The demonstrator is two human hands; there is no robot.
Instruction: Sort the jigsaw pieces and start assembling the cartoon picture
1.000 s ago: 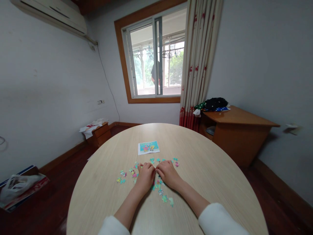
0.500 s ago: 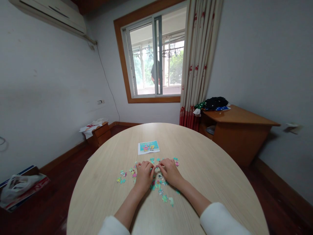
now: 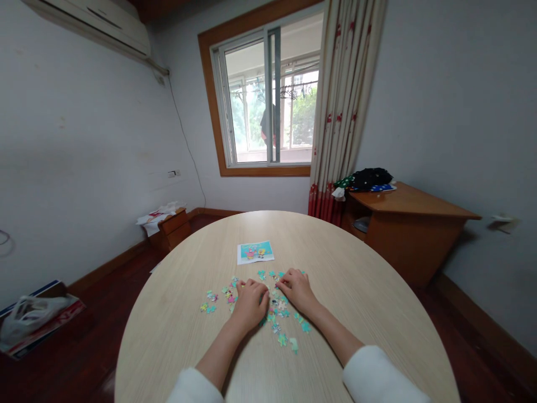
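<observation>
Loose jigsaw puzzle pieces (image 3: 282, 340) in turquoise, yellow and pink lie scattered on the round wooden table (image 3: 176, 336). My left hand (image 3: 250, 302) rests low among them, fingers curled down; what lies under its fingertips is hidden. To its right, my right hand (image 3: 297, 290) has thumb and fingers pinched together at a small puzzle piece (image 3: 277, 284), partly covered by the fingertips. A gap with more pieces separates the hands. Beyond them lies a picture card (image 3: 255, 253) with cartoon figures on a turquoise ground.
A wooden desk (image 3: 419, 202) with a heap of cloth (image 3: 371, 179) stands at the right behind the table. On the left are a small cabinet (image 3: 174, 226) with papers on it and a box (image 3: 69, 310) holding a plastic bag. A person is partly visible beyond the window.
My hands, whose fingertips almost met before, have drawn apart: the right has shifted slightly right and up, uncovering pieces beneath it. My left hand has barely moved, its fingers more curled.
</observation>
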